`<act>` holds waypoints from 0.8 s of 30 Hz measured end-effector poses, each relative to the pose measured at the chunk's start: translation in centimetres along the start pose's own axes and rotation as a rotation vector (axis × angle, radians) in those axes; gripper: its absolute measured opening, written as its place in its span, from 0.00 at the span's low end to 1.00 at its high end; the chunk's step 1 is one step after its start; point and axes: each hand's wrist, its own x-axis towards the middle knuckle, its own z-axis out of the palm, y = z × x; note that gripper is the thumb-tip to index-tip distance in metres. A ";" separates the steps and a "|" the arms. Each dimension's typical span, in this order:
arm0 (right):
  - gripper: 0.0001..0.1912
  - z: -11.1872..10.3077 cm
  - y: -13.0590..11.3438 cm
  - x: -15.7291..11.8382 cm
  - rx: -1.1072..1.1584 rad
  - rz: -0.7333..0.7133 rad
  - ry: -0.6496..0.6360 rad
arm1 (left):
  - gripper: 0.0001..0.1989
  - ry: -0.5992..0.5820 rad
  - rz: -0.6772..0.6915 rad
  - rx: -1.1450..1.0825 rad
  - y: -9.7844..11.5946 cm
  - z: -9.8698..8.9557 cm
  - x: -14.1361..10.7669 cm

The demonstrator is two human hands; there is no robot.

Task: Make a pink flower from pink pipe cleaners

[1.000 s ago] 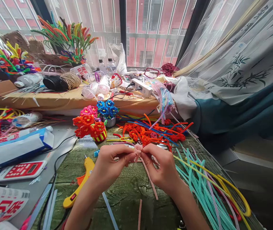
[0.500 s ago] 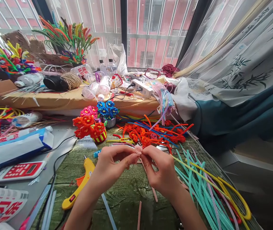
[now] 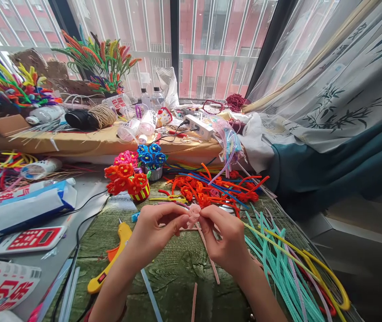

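Note:
Between my two hands is a small pale-pink pipe cleaner flower point(image 3: 194, 213), made of looped fuzzy stem, held over the middle of the table. My left hand point(image 3: 164, 228) pinches its left side between thumb and forefinger. From the other side, my right hand point(image 3: 222, 232) grips its edge with thumb and fingertips. Below the hands lie pink pipe cleaners point(image 3: 194, 299) on the green wood-grain table point(image 3: 174, 268). A yellow glue gun point(image 3: 124, 235) rests beside my left forearm.
Orange pipe cleaner pieces point(image 3: 207, 190) heap up behind my hands, by pots of orange flowers point(image 3: 127, 179) and blue flowers point(image 3: 151, 156). Turquoise pipe cleaners point(image 3: 274, 259) spread at the right. A calculator point(image 3: 31, 239) and black cables point(image 3: 78, 228) lie left. A power strip point(image 3: 199, 127) sits on the sill.
The pink flower has turned in my fingers, so more of its looped petals show. Both hands stay in nearly the same place, and the view has shifted slightly.

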 end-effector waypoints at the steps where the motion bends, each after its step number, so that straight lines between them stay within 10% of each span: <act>1: 0.07 0.0 0.0 0.0 -0.005 0.003 -0.008 | 0.06 -0.003 0.014 0.016 0.0 0.0 0.0; 24: 0.08 0.0 0.1 0.1 0.142 0.029 -0.014 | 0.09 -0.035 0.058 0.096 -0.2 -0.1 -0.1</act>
